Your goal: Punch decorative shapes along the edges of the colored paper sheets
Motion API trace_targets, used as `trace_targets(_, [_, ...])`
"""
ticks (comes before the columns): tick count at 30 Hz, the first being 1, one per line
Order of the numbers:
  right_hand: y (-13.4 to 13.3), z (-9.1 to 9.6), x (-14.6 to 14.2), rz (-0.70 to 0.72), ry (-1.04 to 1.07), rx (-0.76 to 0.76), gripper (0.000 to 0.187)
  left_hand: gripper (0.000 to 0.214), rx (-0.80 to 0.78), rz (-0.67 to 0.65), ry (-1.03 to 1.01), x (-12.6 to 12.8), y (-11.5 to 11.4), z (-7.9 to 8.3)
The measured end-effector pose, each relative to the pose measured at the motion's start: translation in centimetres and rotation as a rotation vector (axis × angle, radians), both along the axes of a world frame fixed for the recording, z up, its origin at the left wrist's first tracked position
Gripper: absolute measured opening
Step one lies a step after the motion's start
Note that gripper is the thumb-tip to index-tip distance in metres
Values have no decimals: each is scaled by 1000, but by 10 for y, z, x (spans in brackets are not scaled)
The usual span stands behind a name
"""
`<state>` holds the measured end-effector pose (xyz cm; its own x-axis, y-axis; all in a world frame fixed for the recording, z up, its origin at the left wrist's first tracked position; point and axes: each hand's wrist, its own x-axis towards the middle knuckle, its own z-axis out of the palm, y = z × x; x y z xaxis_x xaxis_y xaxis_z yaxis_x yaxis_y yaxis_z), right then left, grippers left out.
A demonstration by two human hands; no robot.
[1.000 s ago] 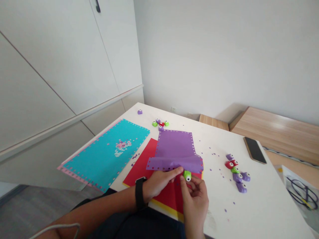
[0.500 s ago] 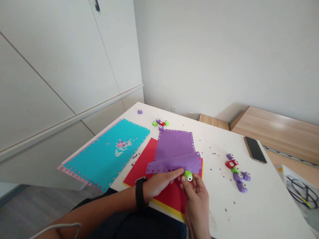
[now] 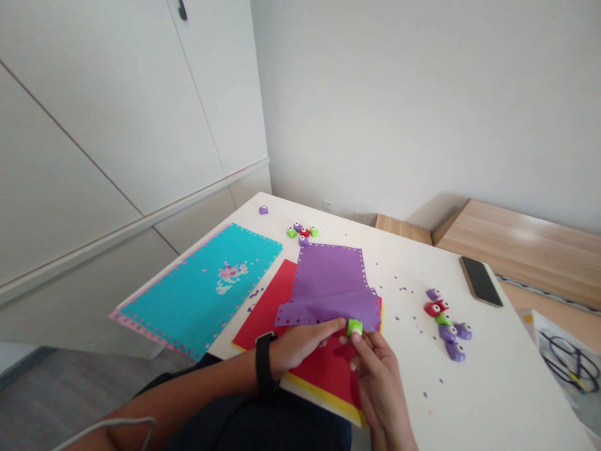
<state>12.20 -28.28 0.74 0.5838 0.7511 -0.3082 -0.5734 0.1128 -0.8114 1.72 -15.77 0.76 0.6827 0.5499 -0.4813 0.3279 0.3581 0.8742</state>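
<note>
- Biggest in my view, the white table carries the blue sheet over a pink sheet on the left, punched along their edges.
- Nearer me, the red sheet lies over a yellow one, partly under the purple sheet, whose near end is bent over.
- I see the right hand curled around the green punch, thumb bent onto its white button.
- The left hand lays its thumb along the purple sheet's near edge, tip just beside the punch, other fingers curled below; I can't tell whether they pinch the paper.
- To the right I have a phone; more punches sit in a right-hand group and a far group.
- What just changed: half a second ago that thumb was beside the button, which showed clearly; now it covers part of it. I judge that as pressing at the purple edge, though the slot is hidden.
- Smallest, paper scraps dot the blue sheet.
</note>
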Motion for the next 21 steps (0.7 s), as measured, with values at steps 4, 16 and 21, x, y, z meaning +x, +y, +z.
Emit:
trace_targets(4, [-1,0,8,63,-73,-7,31,58,52,-40,28,-2,0,4])
trace_targets(16, [1,-6,9,81,-171,33,26,57,67,-52,6,-2,1,5])
trace_targets(21, [5,-9,6,31,-170,42,24,56,65,-46,4,-3,0,8])
